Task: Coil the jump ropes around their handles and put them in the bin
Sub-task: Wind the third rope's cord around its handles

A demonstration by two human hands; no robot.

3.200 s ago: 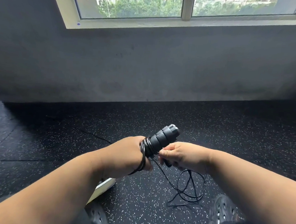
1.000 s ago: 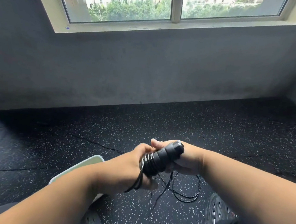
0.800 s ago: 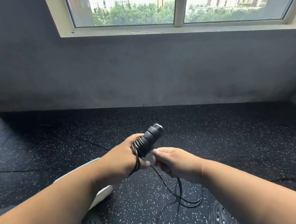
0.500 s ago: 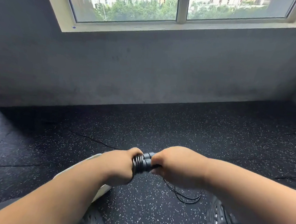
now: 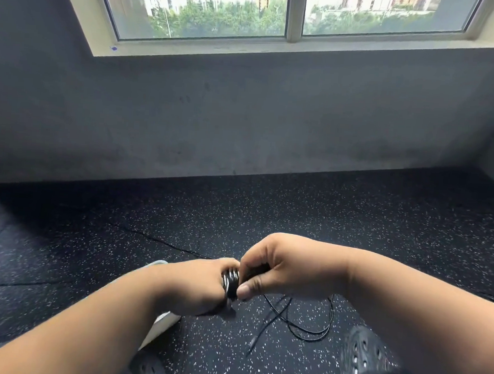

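Your left hand point(image 5: 202, 288) is wrapped tight around the black jump-rope handle point(image 5: 256, 269), fingers curled right round it, and just past your knuckles a band of glossy black cord coils point(image 5: 230, 281) sits snug on the handle, turn beside turn. Your right hand point(image 5: 287, 268) comes over the top from the other side, fingers bent down across the far part of the handle and the thumb tucked under against the coils, so both hands meet knuckle to knuckle with only that shiny strip of winding showing between them. Whether your right fingers are pinching the cord itself or just clasping the handle, I cannot tell; they cover it. Below your right wrist the loose thin black rope point(image 5: 304, 323) trails down and lies in slack loops on the black rubber floor speckled with white point(image 5: 238, 221), one free strand running toward you. Under your left forearm a pale, light-coloured bin edge point(image 5: 160, 326) peeks out, most of it hidden by the arm. Your black perforated shoes point(image 5: 365, 356) sit at the bottom of the view, one on each side. Ahead, the grey concrete wall point(image 5: 244, 123) rises to a cream-framed window point(image 5: 294, 16) with trees and buildings outside.
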